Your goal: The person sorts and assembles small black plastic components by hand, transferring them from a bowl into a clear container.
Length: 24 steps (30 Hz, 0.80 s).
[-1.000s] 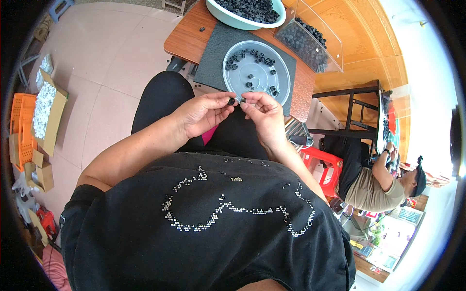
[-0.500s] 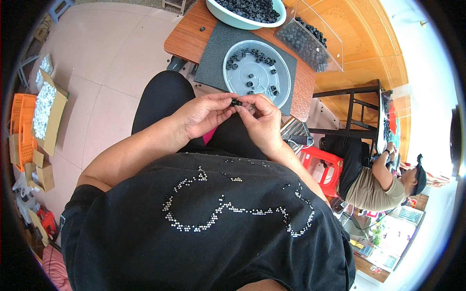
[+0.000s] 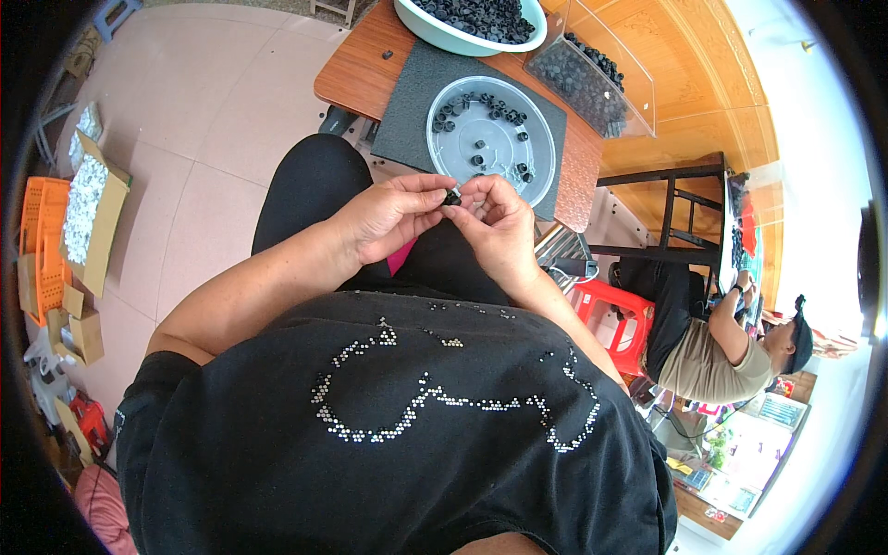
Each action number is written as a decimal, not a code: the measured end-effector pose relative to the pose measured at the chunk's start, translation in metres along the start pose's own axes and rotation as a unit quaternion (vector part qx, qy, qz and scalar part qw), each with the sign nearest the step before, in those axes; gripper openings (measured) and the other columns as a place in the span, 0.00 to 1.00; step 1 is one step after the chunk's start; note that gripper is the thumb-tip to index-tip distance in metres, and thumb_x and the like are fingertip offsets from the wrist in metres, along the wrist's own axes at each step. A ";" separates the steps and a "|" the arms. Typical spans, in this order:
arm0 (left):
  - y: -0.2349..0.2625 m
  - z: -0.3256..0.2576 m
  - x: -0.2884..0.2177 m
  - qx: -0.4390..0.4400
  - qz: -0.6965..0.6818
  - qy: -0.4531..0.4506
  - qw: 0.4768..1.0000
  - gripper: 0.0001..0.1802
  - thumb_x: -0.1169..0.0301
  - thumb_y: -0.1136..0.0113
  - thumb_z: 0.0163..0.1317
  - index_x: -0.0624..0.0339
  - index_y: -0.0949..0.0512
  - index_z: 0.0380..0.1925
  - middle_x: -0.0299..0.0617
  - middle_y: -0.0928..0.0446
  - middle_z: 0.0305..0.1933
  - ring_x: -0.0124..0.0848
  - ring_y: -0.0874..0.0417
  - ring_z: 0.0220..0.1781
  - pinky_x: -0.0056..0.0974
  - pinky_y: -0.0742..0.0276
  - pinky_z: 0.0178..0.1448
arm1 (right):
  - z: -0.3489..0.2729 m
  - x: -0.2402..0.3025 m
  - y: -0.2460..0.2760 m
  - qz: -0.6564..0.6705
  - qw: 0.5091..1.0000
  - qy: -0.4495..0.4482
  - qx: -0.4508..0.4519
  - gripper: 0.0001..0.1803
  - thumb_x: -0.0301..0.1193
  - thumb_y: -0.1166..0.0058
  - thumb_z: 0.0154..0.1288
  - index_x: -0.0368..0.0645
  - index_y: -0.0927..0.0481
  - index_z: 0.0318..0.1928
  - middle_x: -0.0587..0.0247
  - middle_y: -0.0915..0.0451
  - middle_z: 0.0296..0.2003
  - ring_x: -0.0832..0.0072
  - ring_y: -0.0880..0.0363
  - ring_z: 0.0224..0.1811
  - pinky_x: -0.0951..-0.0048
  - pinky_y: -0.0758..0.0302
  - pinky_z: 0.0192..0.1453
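Note:
Above my lap, my left hand pinches a small black rounded part between thumb and fingertips. My right hand is closed against the same part from the other side, its thumb touching the lower edge. A tiny pale spot shows at the top of the part; I cannot make out what it is. Just beyond my hands stands a shallow clear round tub. Several similar black parts lie in it, mostly along the far side, with pale scraps near its right side.
The tub rests on a dark mat on a wooden table. Behind it are a pale basin and a clear bin of black parts. At right, a co-worker sits on a red stool. Cartons stand left.
My right fingers have shifted and lifted slightly around the black part, which now shows more. Both hands stay in nearly the same place.

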<state>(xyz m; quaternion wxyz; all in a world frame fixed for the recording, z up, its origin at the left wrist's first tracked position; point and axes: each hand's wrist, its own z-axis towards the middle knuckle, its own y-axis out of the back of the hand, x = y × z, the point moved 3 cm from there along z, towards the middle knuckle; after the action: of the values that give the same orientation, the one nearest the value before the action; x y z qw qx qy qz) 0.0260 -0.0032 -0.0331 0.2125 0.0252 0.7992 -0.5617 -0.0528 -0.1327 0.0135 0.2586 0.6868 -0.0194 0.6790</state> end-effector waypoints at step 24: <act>-0.009 -0.007 -0.003 0.001 0.019 -0.029 0.999 0.11 0.74 0.48 0.66 0.65 0.24 0.47 0.43 0.22 0.45 0.26 0.22 0.47 0.30 0.25 0.56 | -0.007 0.011 0.006 0.093 0.995 -0.029 0.022 0.09 0.17 0.39 0.56 0.37 0.21 0.39 0.70 0.21 0.34 0.87 0.26 0.34 0.85 0.29 0.37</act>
<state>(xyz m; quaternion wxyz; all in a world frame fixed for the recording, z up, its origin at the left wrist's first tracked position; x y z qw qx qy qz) 0.0240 -0.0002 -0.0220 0.2465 0.0241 0.7917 -0.5585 -0.0602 -0.1316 0.0258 0.1785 0.7071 -0.0754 0.6801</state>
